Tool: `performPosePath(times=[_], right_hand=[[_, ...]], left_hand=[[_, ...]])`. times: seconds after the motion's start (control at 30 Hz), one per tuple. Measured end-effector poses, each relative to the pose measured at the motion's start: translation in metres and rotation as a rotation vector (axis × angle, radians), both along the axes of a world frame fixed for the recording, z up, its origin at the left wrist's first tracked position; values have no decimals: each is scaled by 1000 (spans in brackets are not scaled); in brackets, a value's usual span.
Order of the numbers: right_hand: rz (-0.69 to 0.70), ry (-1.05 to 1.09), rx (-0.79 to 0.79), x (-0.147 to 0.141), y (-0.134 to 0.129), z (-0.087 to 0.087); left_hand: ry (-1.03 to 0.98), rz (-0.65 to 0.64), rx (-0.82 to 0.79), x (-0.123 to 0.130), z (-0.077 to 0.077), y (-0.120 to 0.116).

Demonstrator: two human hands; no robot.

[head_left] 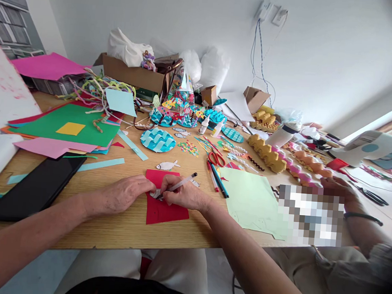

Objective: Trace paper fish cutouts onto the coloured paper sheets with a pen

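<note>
On the table lies a sheet of red paper (pixel 168 213) with faint drawn outlines near its lower edge. A small white paper fish (pixel 156 193) rests on it, partly hidden by my fingers. My left hand (pixel 124 198) has its fingers together, pressing the fish's left side to the red sheet. My right hand (pixel 187 192) is closed around a pen (pixel 187 180), its tip down at the fish. Another paper fish (pixel 168 165) lies just beyond the red sheet. Part of one more fish (pixel 195 183) shows right of my right hand.
A black tablet (pixel 36 189) and coloured paper (pixel 72 123) lie left. Red scissors (pixel 217 157), markers (pixel 219 178) and a pale green sheet (pixel 253 199) lie right. Beyond stand glue bottles (pixel 204 125) and a woven blue paper oval (pixel 157 140). Another person's hand (pixel 340 192) is far right.
</note>
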State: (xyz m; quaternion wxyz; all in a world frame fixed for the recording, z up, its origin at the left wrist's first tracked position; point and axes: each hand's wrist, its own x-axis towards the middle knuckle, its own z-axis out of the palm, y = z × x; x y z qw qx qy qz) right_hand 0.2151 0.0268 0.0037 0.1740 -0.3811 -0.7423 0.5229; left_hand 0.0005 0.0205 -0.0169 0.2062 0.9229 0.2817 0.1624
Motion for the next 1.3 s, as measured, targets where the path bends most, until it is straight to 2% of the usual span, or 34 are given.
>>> performPosePath(times=[0.33,0.97,1.17,1.23,1.3], right_hand=[[8,66,44,-3,-1,-6],[-6,3,235,-6,-3,-11],[-31,137,61,5,-6,-6],[-99,133,121,12,-8,-4],[-168,56,283,17,-12,-3]], left_hand=[[21,9,18,-2,-5,2],[34,46,67,-7,-17,6],[24,65,57,-8,-19,5],[15,71,27,-7,-19,5],[7,75,-6,-6,-18,4]])
